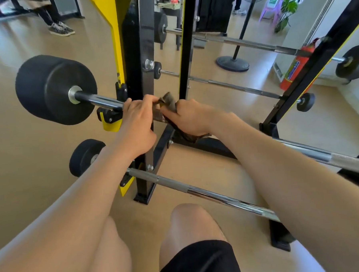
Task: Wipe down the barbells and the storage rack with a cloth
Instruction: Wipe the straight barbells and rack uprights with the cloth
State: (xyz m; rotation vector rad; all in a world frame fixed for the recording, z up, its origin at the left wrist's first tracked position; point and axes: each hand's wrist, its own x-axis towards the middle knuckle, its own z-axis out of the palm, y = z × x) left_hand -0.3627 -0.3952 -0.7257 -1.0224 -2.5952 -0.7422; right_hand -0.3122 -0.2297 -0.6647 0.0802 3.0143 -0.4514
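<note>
A barbell with a big black weight at its left end rests on the black and yellow storage rack. My left hand is closed around its chrome bar just right of the rack's yellow hook. A dark grey cloth is wrapped around the bar, and my right hand grips it right beside my left hand. A lower barbell with a smaller black weight lies on the rack below my arms. Two more barbells sit on the rack's far side.
The rack's right upright slants at the right, with a red fire extinguisher behind it. A black stand base sits on the wooden floor. Someone's feet in sneakers stand at the top left. My bare knees fill the bottom.
</note>
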